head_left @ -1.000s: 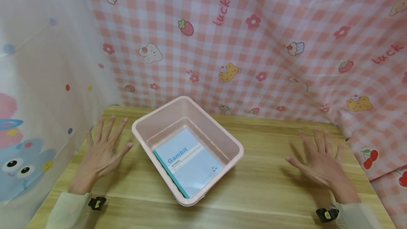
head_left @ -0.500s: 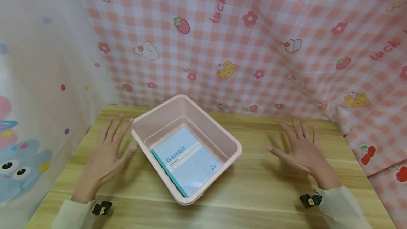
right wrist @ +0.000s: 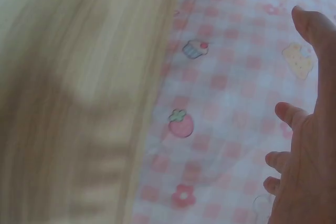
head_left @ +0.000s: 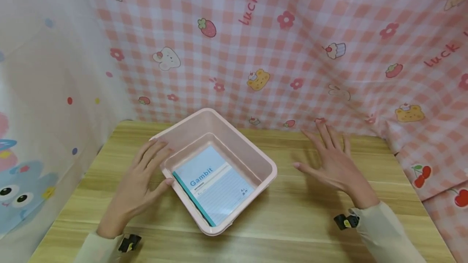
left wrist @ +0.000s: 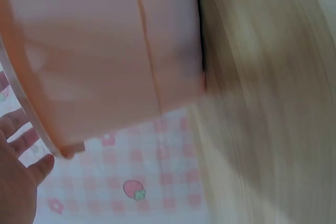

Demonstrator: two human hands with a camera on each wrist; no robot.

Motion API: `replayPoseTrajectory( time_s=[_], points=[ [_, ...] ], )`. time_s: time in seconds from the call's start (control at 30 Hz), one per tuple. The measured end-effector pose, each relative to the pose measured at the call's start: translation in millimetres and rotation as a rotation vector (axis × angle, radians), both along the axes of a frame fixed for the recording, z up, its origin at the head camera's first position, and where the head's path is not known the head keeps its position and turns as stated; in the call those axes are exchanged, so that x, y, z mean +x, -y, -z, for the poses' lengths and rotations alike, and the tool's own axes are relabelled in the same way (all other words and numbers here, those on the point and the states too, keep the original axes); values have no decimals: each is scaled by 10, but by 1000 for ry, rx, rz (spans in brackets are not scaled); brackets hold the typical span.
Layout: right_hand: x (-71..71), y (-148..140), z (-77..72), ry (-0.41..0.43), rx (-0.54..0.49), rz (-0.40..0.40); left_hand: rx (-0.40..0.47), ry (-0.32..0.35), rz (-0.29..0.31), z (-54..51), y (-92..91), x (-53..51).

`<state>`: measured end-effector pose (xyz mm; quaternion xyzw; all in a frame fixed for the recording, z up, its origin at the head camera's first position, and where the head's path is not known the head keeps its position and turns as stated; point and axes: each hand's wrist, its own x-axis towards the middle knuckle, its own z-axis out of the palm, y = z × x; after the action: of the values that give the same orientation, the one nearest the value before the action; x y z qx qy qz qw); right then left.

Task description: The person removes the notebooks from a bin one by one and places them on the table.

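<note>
A pale pink plastic basin (head_left: 241,137) stands askew on the wooden table, left of the middle in the head view. Flat on its floor lies a light blue notebook (head_left: 219,190) with a teal spine, marked "Gambit". My left hand (head_left: 137,186) is at the basin's left corner, its fingers extended over the rim and the thumb beside the left edge; whether they touch cannot be made out. The left wrist view shows the basin's outer wall (left wrist: 100,66) close by. My right hand (head_left: 334,165) hovers over the table to the right, fingers spread, apart from the basin and holding nothing.
The wooden tabletop (head_left: 278,230) runs back to a pink checked cloth (head_left: 234,52) with printed cakes and strawberries. A white patterned cloth (head_left: 44,72) hangs along the left side. A small dark device sits at each wrist.
My left hand has moved right, from beside the basin to over its left corner. My right hand has moved left and farther back, nearing the basin. The basin and notebook keep their place.
</note>
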<state>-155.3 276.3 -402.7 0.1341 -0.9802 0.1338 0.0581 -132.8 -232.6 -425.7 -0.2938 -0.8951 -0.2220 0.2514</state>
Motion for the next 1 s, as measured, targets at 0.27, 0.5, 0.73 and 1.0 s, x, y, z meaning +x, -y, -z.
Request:
replayPoseTrajectory(
  time_s=[0.27, 0.5, 0.73, 1.0],
  points=[
    [-70, 213, -188, 0, 40, -60, 65, -48, 104, 18, -168, 14],
    [-123, 400, -385, -32, 73, -143, 140, -129, 166, 44, -279, -1],
    [-174, 580, -563, -1, 77, -213, 153, -161, 191, 77, -310, -39],
    [-264, 819, -671, 65, 87, -303, 183, -195, 188, 99, -344, -62]
  ],
)
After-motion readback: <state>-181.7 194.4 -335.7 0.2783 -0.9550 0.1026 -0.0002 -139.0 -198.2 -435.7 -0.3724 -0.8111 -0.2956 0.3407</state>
